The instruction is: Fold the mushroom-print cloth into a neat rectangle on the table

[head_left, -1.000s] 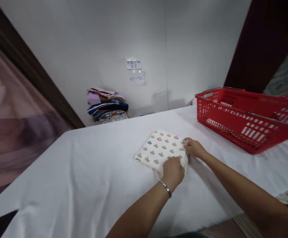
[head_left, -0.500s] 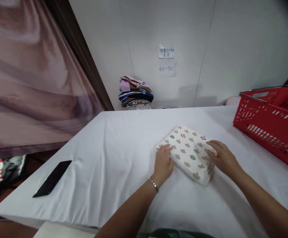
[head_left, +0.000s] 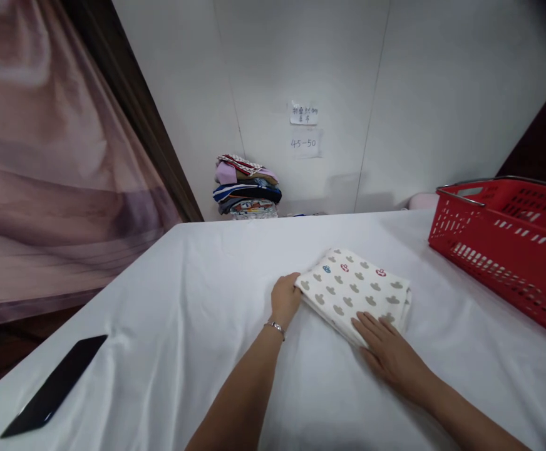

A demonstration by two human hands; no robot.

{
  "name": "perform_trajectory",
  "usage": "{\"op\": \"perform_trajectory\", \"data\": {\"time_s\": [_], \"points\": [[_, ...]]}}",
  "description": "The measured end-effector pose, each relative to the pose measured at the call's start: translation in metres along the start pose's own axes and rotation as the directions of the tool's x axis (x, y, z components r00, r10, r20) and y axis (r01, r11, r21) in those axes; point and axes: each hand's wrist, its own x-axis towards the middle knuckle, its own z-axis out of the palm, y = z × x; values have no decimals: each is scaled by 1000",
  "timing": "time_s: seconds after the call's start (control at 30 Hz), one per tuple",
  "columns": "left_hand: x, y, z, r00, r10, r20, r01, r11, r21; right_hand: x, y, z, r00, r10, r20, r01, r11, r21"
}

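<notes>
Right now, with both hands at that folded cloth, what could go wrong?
The folds might slip out of line: the left hand is at one corner of the folded cloth while the right hand lies over its near edge.

The white tablecloth is creased, so it could bunch up if dragged.

The flat black object lies near the table's left side and might shift with it.

Both bare arms are stretched forward, the left arm (head_left: 248, 388) reaching a little farther than the right arm (head_left: 461, 410). The left hand (head_left: 285, 299) is curled, with its fingers bent inward and partly hidden. The right hand (head_left: 390, 352) is laid flat, palm down, fingers extended.
</notes>
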Motion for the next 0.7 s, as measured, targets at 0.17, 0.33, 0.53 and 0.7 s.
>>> {"op": "perform_trajectory", "data": {"time_s": [0.17,0.33,0.53,0.7], "points": [[5,-11,4,995,-83,57,82,997,8,0,-7,4,1000,1,-23,-3,999,-50],[12,-13,-12,974,-50,221,93,978,-188,-4,-6,5,1000,3,3,-3,1000,-31],[-5,33,0,945,318,78,-323,944,73,32,2,-32,996,-16,85,1,984,178],[-22,43,42,914,378,145,-404,866,295,127,17,-39,995,53,-88,-39,987,154]]}}
